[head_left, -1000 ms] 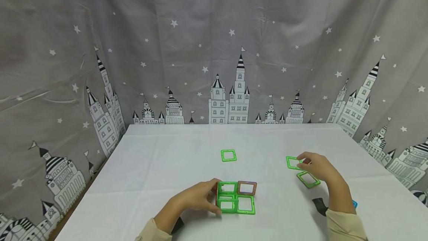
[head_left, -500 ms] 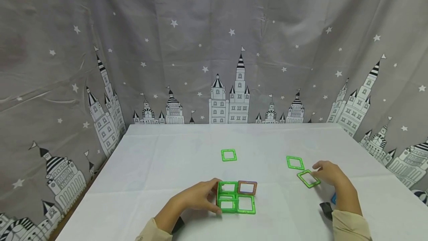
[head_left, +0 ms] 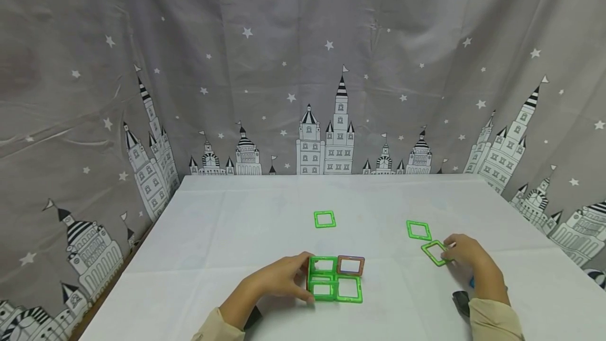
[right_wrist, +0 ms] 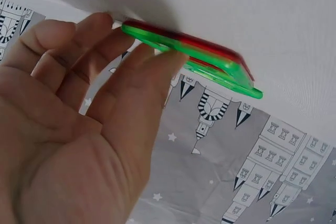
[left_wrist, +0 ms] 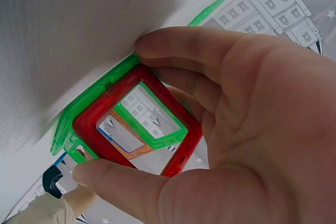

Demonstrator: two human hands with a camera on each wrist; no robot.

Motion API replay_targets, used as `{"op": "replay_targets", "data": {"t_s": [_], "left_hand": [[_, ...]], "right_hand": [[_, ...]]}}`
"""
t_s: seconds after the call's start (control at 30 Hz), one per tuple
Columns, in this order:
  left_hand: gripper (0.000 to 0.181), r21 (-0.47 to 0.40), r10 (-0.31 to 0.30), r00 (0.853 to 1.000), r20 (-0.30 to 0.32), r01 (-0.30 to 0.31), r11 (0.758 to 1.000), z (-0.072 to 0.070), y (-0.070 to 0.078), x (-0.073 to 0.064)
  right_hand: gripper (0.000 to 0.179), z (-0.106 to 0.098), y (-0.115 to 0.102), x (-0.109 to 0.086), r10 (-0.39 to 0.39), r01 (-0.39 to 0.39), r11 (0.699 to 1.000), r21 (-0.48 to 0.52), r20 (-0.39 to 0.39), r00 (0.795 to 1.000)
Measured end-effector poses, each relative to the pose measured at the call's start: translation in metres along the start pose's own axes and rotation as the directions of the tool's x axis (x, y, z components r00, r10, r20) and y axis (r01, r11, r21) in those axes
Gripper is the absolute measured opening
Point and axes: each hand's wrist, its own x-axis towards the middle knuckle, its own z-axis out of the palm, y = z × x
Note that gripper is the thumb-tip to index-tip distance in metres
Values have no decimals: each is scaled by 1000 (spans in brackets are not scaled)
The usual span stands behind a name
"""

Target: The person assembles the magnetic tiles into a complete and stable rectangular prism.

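My left hand (head_left: 284, 278) grips the left side of a joined structure of magnetic tiles (head_left: 323, 278) on the white table. Thumb and fingers span a red tile (left_wrist: 85, 123) in the left wrist view. Green tiles form most of the structure, and an orange-brown tile (head_left: 350, 274) stands at its back right. Over to the right, my right hand (head_left: 468, 251) pinches the near corner of a flat green magnetic tile (head_left: 430, 257). The right wrist view shows a red tile (right_wrist: 215, 44) lying against that green one's (right_wrist: 218, 60) underside.
One green tile (head_left: 324, 226) lies flat behind the structure. Another green tile (head_left: 408, 229) lies just beyond the right hand's tile. A blue piece (head_left: 472, 281) is partly hidden by the right forearm. A grey castle-print curtain (head_left: 265, 67) hangs behind the table (head_left: 236, 214).
My right hand has drawn back from the farther green tile to the nearer one and now has its corner between the fingers. My left hand stays on the structure.
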Motion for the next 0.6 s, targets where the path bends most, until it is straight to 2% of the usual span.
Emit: {"op": "replay_targets", "data": {"t_s": [0.3, 0.47, 0.6], "left_hand": [[73, -26, -5, 1000, 6, 5, 1000, 0, -1, 0], [73, -29, -8, 1000, 4, 8, 1000, 0, -1, 0], [72, -27, -10, 1000, 4, 10, 1000, 0, -1, 0]], "right_hand": [[31, 3, -3, -1, 13, -13, 1000, 8, -24, 1000], [23, 3, -6, -2, -17, 16, 1000, -5, -28, 999], [23, 3, -10, -3, -28, 28, 1000, -9, -12, 1000]]}}
